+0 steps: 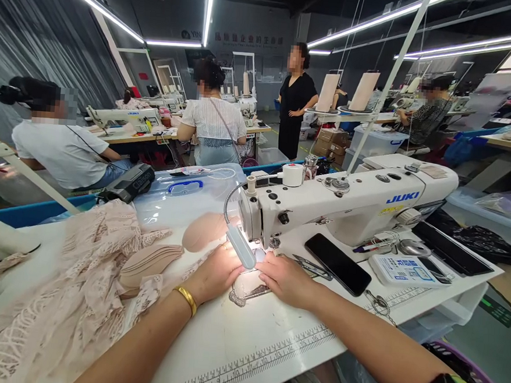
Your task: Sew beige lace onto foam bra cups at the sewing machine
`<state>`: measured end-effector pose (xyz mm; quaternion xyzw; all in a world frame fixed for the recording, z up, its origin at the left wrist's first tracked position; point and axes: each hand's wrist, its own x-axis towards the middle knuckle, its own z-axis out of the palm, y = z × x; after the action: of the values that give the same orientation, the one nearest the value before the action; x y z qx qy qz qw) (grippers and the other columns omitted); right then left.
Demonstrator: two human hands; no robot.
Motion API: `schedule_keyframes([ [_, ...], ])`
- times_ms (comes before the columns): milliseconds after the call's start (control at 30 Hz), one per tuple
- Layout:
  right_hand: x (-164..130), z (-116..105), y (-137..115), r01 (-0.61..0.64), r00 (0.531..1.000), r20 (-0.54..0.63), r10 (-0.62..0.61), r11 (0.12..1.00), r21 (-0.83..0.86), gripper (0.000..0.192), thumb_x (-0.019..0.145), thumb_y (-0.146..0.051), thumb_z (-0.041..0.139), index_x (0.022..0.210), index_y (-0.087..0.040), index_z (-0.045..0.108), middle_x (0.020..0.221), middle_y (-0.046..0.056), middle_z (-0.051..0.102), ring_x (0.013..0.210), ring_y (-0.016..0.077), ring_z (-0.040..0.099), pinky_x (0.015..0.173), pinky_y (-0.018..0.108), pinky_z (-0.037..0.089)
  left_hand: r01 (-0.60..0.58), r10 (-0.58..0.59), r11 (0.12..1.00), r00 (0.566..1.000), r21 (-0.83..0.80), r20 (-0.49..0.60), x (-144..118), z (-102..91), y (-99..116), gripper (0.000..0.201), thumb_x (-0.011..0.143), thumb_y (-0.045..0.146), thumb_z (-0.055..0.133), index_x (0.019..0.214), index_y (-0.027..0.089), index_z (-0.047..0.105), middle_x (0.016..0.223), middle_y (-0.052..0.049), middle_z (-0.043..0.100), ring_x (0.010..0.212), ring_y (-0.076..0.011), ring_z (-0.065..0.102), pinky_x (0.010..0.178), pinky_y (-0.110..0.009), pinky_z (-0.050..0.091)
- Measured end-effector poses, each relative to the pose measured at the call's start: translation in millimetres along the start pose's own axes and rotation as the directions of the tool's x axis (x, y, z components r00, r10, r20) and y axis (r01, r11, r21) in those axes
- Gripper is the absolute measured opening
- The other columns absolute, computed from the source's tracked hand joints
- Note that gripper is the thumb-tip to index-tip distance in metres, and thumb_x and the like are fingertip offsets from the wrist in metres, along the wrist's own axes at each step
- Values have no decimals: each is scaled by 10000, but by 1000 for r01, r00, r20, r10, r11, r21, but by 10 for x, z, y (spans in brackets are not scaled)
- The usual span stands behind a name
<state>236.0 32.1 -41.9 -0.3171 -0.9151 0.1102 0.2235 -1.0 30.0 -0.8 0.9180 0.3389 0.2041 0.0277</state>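
**Under the needle: guiding a small lace piece**

At the sewing machine (346,206), left hand (214,276) and right hand (287,278) both flat, fingers spread, pressing the lace piece (249,287) to the table (245,342) beneath the lamp (240,246). Nothing gripped. Best done with fingertips clear of the needle, even pressure both sides, slow feed. Padded cups (154,263) and lace pile (68,295) left; scissors (311,268), phone (338,264) right.

On the counter (244,354) the sewing machine (346,206) stands at the far right, its lamp (240,246) hanging at its left end. Both hands lie flat before the needle, the left hand (215,273) left of the lamp, the right hand (287,278) right of it, with a small lace piece (249,287) between them. A phone (336,271) lies right of the right hand, scissors (309,266) between the two. A lace heap (69,283) lies at the left, with stacked bra cups (149,263) on its right edge.
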Motion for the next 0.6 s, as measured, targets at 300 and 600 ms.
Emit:
schedule_keyframes([
  [300,-27,49,38,-7,1000,-17,7,1000,19,214,1009,-166,486,1085,-194,684,894,52,586,794,207,488,747,333,404,139,-139,984,990,114,-9,-18,111,-38,280,1006,197,462,821,190,671,907,-88,701,912,-265,596,846,-423,462],
  [600,-106,-100,-178,-47,993,-92,72,967,250,191,1011,-203,519,1125,-218,671,953,61,678,917,234,558,846,380,438,229,-223,971,971,73,-88,-157,-33,103,248,981,132,428,846,189,628,830,-76,666,802,-247,627,722,-389,525],
])
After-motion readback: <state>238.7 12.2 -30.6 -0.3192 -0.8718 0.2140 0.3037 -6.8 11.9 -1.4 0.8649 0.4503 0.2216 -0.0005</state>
